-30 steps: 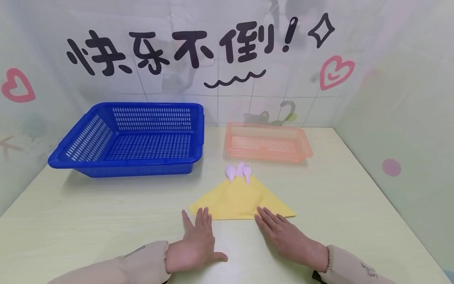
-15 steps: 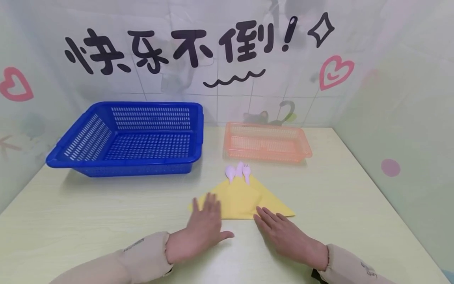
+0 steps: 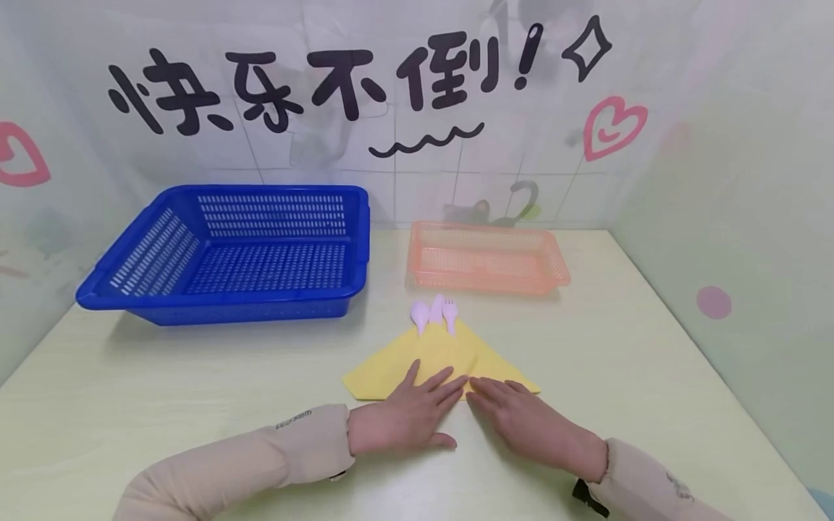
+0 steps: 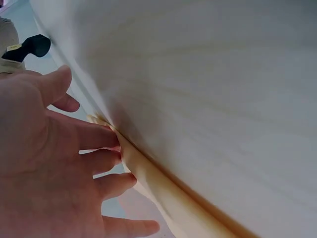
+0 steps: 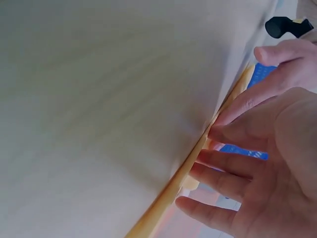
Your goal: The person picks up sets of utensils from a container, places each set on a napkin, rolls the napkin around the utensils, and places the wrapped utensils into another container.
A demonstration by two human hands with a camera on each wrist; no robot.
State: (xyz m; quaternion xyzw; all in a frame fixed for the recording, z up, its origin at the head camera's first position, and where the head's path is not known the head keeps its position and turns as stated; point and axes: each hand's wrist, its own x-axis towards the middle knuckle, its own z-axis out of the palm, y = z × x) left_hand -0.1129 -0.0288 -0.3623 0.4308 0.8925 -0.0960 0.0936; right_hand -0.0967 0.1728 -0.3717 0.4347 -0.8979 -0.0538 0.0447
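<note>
Two bare hands, both on one folded yellow cloth. Left hand: fingers extended and spread over the cloth's near part, thumb held apart on the near side, nothing gripped. Right hand: fingers extended and close together, tips on the near edge right of center, nothing gripped; the left fingertips lie just beside them. Yellow cloth: roughly triangular, long edge near, peak far, lying on the pale table at center. Pale purple cutlery, three pieces, heads protruding past the peak, lower parts covered: spoon at left, knife between, fork at right. Beige sleeves, one per arm. Blue basket, large, perforated, far left. Pink basket, smaller, shallow, far right of it, beyond the cutlery. Backdrop: black lettering, pink heart to its right.
</note>
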